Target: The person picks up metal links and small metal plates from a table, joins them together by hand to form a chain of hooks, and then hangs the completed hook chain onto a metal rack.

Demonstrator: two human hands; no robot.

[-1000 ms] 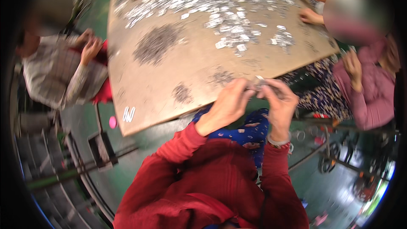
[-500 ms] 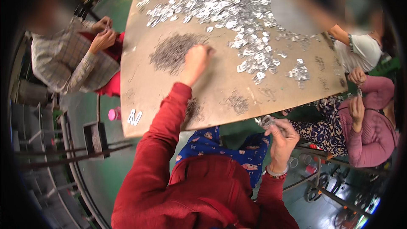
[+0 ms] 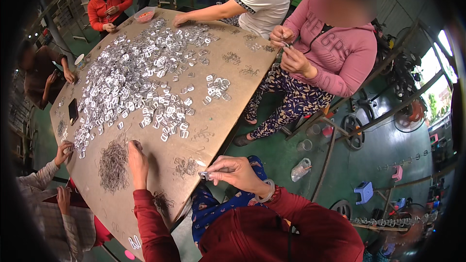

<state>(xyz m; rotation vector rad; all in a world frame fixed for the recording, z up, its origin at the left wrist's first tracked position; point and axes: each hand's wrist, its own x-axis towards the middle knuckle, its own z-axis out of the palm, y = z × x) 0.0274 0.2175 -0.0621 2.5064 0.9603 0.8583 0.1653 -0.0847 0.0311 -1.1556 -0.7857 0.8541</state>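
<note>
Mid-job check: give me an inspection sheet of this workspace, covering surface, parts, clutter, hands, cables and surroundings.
Surface: brown table, scuffed, with its bare patches between heaps.
Job's things: large spread of metal buckles; dark wire pile nearer the wearer; smaller wire heap near the edge.
Clutter: phone beside the buckles; white loops at the near corner.
Hands: left hand at the wire pile's right side, grip contents hidden; right hand pinches at least one small metal part by the table edge.
Cables: nothing seen.
Surroundings: co-workers around the table; blue stool on the green floor.
</note>
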